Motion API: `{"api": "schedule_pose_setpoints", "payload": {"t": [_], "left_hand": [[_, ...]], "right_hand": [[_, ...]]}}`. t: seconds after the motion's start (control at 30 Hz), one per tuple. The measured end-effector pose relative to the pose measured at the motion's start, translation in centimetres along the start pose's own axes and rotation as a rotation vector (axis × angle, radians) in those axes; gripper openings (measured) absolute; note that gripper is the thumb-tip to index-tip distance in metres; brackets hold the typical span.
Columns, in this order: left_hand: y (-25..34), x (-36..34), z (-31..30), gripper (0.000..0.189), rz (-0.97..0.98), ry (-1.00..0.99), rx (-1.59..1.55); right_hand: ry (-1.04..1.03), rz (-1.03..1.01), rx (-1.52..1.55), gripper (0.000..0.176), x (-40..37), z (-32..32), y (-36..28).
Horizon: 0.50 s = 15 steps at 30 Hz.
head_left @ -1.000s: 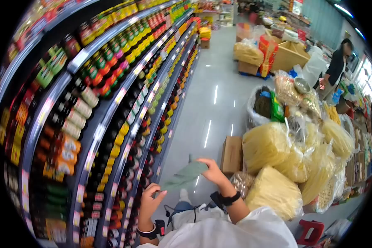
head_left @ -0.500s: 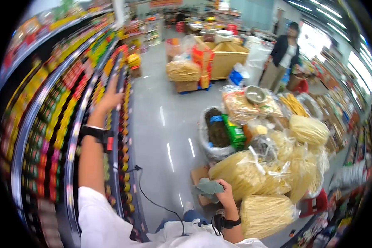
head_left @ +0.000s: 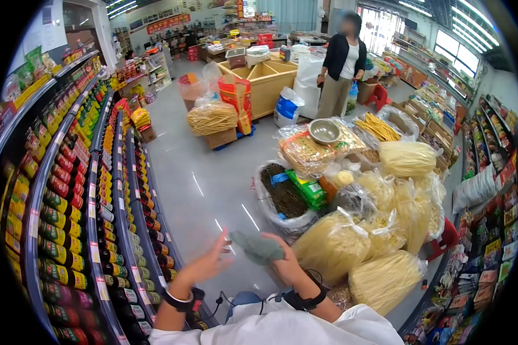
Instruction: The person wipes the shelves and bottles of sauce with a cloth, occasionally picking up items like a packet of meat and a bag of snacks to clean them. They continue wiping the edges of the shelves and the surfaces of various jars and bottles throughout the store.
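Observation:
My right hand [head_left: 285, 263] grips a crumpled grey-green cloth [head_left: 258, 247] in front of my chest. My left hand [head_left: 210, 263] hovers just left of the cloth with fingers spread and nothing in it; its fingertips come close to the cloth without clearly touching it. Both wrists wear black bands, and a thin cable hangs below the left one. The nearest shelf of bottles [head_left: 106, 230] lies to the left of my left hand.
Curved shelves of sauce bottles [head_left: 57, 190] run along the left. Bagged yellow noodles [head_left: 339, 241] and dried goods pile up on the right. A grey floor aisle [head_left: 195, 167] runs ahead. A person in a black jacket [head_left: 342, 63] stands by a wooden bin [head_left: 265, 80].
My left hand has come down off the shelf and back in front of me beside the cloth. The view has swung up and along the aisle. My right hand still holds the cloth.

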<state>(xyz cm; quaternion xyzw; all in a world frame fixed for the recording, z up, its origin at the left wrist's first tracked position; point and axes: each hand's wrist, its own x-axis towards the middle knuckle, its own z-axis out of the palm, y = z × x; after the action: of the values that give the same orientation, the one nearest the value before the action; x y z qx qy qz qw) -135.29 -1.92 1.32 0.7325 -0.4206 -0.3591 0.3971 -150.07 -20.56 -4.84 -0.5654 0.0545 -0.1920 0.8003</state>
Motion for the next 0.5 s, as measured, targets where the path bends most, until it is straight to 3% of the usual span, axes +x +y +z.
{"api": "schedule_pose_setpoints", "payload": {"t": [0.03, 0.1, 0.13, 0.2, 0.37, 0.43, 0.47, 0.5], "left_hand": [[-0.5, -0.7, 0.6, 0.072, -0.002, 0.013, -0.004], [-2.1, -2.5, 0.9, 0.068, 0.059, 0.139, -0.328], [-3.8, -4.0, 0.7, 0.068, 0.055, 0.162, -0.328], [-7.3, -6.9, -0.1, 0.062, 0.049, 0.261, -0.322], [-8.0, -15.7, -2.6, 0.052, -0.020, 0.645, -0.208], [-8.0, -18.4, -4.1, 0.044, 0.107, 0.954, -0.465], [-8.2, -19.7, -4.7, 0.039, 0.070, 1.036, -0.461], [-8.8, -20.9, -5.0, 0.040, 0.001, 1.078, -0.444]], "right_hand": [[-0.014, 0.003, -0.002, 0.050, 0.6, 1.4, 0.2], [-0.322, 0.141, -0.151, 0.050, 1.5, 4.5, 0.2], [-0.384, 0.203, -0.265, 0.048, 2.0, 6.5, -1.1], [-0.386, 0.185, -0.171, 0.043, 2.8, 10.5, -0.6], [-0.430, 0.269, -0.038, 0.030, 4.8, 19.2, 4.8], [-0.637, 0.137, -0.249, 0.033, 5.7, 22.3, 7.0], [-0.634, 0.016, -0.217, 0.035, 5.7, 24.4, 8.1], [-0.670, 0.026, -0.197, 0.035, 5.6, 26.2, 9.2]]}}
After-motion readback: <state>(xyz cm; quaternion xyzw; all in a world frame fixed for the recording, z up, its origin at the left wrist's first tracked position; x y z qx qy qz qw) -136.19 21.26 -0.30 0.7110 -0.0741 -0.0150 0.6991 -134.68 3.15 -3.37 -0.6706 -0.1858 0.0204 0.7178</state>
